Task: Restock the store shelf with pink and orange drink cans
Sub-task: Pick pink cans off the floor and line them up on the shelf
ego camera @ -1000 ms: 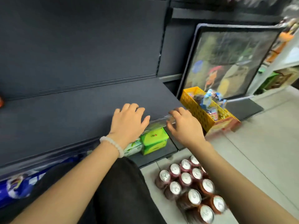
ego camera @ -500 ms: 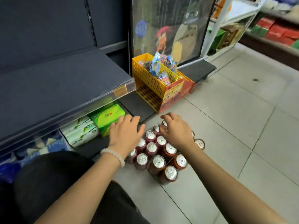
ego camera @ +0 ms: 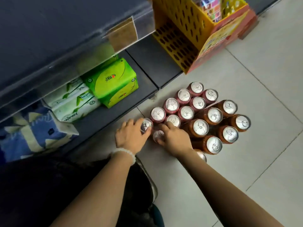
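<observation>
The dark shelf (ego camera: 49, 30) fills the upper left and its top board shows nothing on it, so that's where these need to end up. Under it, on the bottom board, sit a green tissue pack (ego camera: 113, 82) and white wipes packs (ego camera: 73, 102). A yellow crate (ego camera: 180, 38) stands at the far right end of the shelf.

On the floor (ego camera: 246, 169), near the shelf foot, the cans stand upright in a tight block: pink cans (ego camera: 185, 102) on the far-left side, orange cans (ego camera: 218, 126) on the right, touching each other.

The left hand (ego camera: 131, 138) has its fingers curled round the nearest pink can (ego camera: 146, 125) at the corner of the block. The right hand (ego camera: 173, 138) is bent over the can just beside it (ego camera: 158, 135), fingers wrapped at the rim as far as I can tell, though the hand covers most of it.

My take: grab low on the body rather than only the rim, since the tops look slick. Lift straight up so the neighbours don't tip, because they're packed close. Taking the corner ones first is smart, nothing leans on them. Then keep them upright on the way up, and start at the back of the shelf so later rows don't need shoving.
</observation>
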A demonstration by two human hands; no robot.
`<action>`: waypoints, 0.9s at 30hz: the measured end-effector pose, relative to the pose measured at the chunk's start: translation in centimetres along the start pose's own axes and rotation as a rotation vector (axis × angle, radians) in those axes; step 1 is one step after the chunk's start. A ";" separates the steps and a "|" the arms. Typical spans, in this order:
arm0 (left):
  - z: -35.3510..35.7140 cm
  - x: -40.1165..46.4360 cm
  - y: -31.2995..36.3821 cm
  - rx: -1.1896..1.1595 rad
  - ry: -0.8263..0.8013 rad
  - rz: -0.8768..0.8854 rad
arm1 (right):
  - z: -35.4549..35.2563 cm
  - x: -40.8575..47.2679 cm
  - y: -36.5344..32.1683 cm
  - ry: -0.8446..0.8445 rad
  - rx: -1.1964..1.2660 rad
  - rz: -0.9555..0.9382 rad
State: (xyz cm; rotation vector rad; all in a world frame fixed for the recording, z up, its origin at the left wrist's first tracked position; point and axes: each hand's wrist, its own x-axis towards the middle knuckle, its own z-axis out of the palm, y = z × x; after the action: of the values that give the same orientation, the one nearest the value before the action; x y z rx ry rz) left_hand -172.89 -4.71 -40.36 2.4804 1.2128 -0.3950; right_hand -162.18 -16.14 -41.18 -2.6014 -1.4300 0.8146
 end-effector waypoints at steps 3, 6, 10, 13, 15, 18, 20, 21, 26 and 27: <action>2.0 1.0 -0.8 0.003 -0.057 -0.030 | 1.8 1.3 -0.1 -0.071 -0.034 0.038; 3.1 2.6 -0.9 -0.041 -0.079 -0.031 | 2.2 2.0 0.1 -0.107 -0.096 0.094; 4.3 3.4 -1.0 -0.108 -0.095 -0.026 | 2.0 2.4 0.2 -0.122 -0.112 0.115; 4.6 3.9 -1.2 -0.149 -0.104 -0.041 | 1.9 2.9 0.1 -0.111 -0.115 0.136; 4.6 4.1 -1.0 -0.153 -0.100 -0.044 | 1.9 2.7 0.0 -0.104 -0.120 0.150; 4.7 4.3 -0.9 -0.189 -0.104 -0.065 | 2.1 2.3 0.0 -0.076 -0.116 0.169; 4.8 4.3 -0.9 -0.228 -0.109 -0.080 | 2.3 2.0 -0.1 -0.049 -0.121 0.168; 4.7 4.2 -0.9 -0.247 -0.109 -0.088 | 2.3 2.0 -0.1 -0.044 -0.118 0.171; 4.5 4.2 -0.6 -0.315 -0.112 -0.117 | 2.2 2.1 -0.2 -0.049 -0.104 0.181; 4.4 4.1 -0.6 -0.325 -0.110 -0.118 | 2.1 2.1 -0.2 -0.049 -0.094 0.187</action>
State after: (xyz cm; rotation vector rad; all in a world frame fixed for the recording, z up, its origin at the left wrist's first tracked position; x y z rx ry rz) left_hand -171.35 -3.36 -46.01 2.0939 1.2703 -0.3298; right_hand -162.44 -14.80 -43.79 -2.8389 -1.2799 0.8566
